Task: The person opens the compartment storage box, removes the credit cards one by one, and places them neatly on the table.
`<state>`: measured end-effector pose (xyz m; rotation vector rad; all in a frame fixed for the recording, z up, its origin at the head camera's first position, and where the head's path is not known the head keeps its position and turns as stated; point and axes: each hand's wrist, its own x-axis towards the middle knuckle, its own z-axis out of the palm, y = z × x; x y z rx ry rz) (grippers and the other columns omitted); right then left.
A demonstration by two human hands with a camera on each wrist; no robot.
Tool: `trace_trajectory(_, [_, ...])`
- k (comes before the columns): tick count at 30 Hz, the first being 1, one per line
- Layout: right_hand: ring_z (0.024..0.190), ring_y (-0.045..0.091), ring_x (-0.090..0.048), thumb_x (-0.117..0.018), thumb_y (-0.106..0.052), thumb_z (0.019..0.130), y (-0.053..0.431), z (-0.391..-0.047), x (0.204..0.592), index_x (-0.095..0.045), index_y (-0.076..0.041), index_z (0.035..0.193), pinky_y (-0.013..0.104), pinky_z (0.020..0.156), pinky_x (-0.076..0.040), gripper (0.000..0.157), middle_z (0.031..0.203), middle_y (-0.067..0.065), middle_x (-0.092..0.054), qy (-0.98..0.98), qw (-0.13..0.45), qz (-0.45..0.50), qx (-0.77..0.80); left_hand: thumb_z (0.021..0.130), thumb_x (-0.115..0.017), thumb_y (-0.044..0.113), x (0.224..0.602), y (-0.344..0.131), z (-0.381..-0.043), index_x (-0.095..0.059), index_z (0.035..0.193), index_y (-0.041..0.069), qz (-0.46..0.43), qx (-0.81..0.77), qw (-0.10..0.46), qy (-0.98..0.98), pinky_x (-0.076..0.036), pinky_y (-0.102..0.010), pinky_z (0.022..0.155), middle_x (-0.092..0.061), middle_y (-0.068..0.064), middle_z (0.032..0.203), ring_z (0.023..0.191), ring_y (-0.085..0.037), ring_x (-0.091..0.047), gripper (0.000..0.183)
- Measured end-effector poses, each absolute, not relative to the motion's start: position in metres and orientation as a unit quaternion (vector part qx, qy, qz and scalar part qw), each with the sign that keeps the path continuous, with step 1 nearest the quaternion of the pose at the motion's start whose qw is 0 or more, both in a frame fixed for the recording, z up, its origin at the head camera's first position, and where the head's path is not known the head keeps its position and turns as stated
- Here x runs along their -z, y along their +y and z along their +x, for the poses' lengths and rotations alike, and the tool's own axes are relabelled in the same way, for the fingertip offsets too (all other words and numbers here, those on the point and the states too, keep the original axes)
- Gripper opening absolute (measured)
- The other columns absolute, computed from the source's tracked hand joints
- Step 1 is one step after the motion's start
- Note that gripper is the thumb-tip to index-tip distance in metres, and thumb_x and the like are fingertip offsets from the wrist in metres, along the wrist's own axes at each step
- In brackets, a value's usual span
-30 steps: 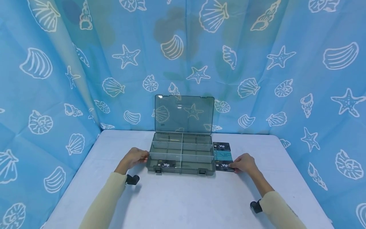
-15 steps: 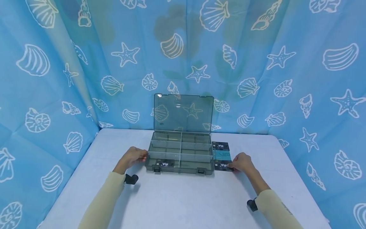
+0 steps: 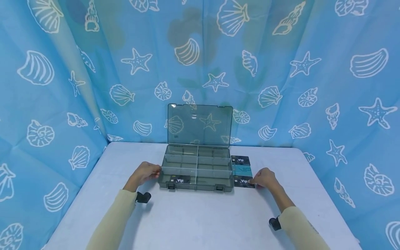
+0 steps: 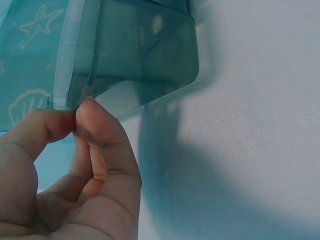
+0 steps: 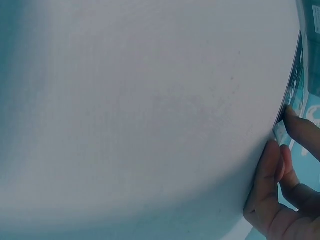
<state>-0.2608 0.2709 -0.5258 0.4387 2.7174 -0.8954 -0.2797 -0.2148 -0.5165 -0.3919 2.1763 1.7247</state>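
Note:
A grey translucent compartment box (image 3: 215, 181) stands on the table with its lid (image 3: 200, 125) raised. My left hand (image 3: 147, 173) is at the box's left side; in the left wrist view its thumb and index finger pinch the edge. A black card (image 3: 180, 179) marked "Vip" lies in the front left compartment. Right of the box, a teal card (image 3: 242, 170) lies between a black Vip card (image 3: 240, 160) at the back and a black Vip card (image 3: 239, 181) at the front. My right hand (image 3: 265, 177) pinches the front card at its right end.
A white cloth covers the table (image 3: 200, 218). Blue curtains (image 3: 150, 76) printed with shells and starfish hang behind and at both sides, close behind the raised lid. A black wrist camera (image 3: 143, 197) sits under the left sleeve, and another camera (image 3: 275, 224) under the right.
Both hands keep their places at the box and the front card. Only the head view has shifted slightly.

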Motion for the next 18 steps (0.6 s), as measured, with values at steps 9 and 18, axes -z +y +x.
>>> trace_trajectory(9, [0.066,0.022,-0.058,-0.081,-0.029,0.078,0.278,-0.268,0.529,-0.064,0.001,0.085,0.028,0.056,-0.049,0.035,0.076,0.011,-0.061,0.924,0.134,0.154,0.324,0.096,-0.055,0.010,0.514,-0.215,-0.280,-0.057,0.116,-0.012,-0.142,-0.605,0.174,0.764,-0.056,-0.027,0.071,-0.060,-0.013,0.092,0.077,-0.017,-0.061,0.030])
trace_trajectory(18, [0.078,0.025,-0.059,-0.063,-0.043,0.093,0.238,-0.280,0.494,-0.065,0.001,0.102,0.038,0.069,-0.054,0.046,0.086,0.011,-0.062,0.909,0.033,0.085,0.406,0.098,-0.055,0.011,0.512,-0.216,-0.281,-0.059,0.112,-0.011,-0.145,-0.602,0.182,0.764,-0.056,-0.026,0.069,-0.061,-0.012,0.090,0.076,-0.017,-0.061,0.026])
